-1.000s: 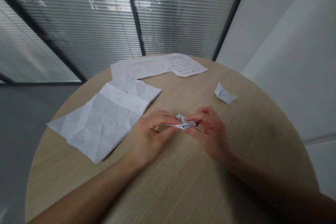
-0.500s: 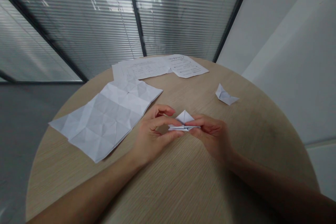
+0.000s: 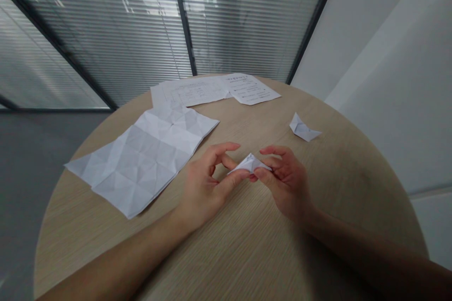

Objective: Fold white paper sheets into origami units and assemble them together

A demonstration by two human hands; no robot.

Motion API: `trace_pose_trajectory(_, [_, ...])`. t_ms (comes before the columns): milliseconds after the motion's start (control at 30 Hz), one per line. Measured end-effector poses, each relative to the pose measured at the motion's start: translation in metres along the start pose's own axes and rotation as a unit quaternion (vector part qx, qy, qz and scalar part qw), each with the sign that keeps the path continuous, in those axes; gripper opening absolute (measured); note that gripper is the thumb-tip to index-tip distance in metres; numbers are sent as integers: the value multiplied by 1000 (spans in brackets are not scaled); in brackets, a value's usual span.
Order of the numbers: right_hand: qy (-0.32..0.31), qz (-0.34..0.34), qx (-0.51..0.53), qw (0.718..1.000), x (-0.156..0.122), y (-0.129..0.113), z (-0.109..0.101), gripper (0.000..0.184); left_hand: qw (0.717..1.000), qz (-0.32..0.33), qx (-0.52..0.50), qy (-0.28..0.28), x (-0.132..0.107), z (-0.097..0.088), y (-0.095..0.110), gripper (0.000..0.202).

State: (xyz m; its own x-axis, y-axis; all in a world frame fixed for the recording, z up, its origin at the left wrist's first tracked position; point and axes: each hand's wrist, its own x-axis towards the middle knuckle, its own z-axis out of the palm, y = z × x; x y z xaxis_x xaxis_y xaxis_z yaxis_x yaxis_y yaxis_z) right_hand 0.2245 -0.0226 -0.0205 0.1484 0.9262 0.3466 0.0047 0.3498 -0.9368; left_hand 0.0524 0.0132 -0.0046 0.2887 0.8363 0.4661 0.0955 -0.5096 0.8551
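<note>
Folded paper [image 3: 250, 164] at the centre of the frame, apparently being creased.
The left hand [image 3: 208, 183] and right hand [image 3: 288, 181] each grasp one side in their fingers over the counter [image 3: 240, 249]; next seems to call for even thumb pressure.

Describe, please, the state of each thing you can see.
Small paper: folded, held
Left hand: gripping the small paper
Right hand: gripping the small paper
Loose paper piece: folded, lying on the table
Creased sheets: unfolded, crossed by creases
Printed sheets: lying spread out
Blinds: lowered, letting light through
</note>
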Motion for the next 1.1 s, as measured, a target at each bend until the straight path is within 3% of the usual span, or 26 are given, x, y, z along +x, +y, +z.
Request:
trace_pose_trajectory(167, [-27,-15,-53,998,0,1,-3,10,991,58,98,-69,4,-5,6,8])
trace_pose_trajectory(433, [-46,-63,-138,987,-1,-4,-5,4,979,127,142,-76,3,-6,9,16])
trace_pose_trajectory(600, [-24,-122,-181,976,-1,-2,-5,9,972,155,155,-87,4,-9,8,4])
trace_pose_trajectory(767, [-6,-170,-220,961,2,4,-6,8,970,175,150,-80,2,-10,4,14])
trace_pose_trajectory(933, [-26,-201,-246,948,3,8,-8,13,963,196,155,-98,3,-10,3,12])
trace_pose_trajectory(1100, [-79,-224,-208,949,4,5,-11,21,965,175,155,-117,5,-11,3,10])
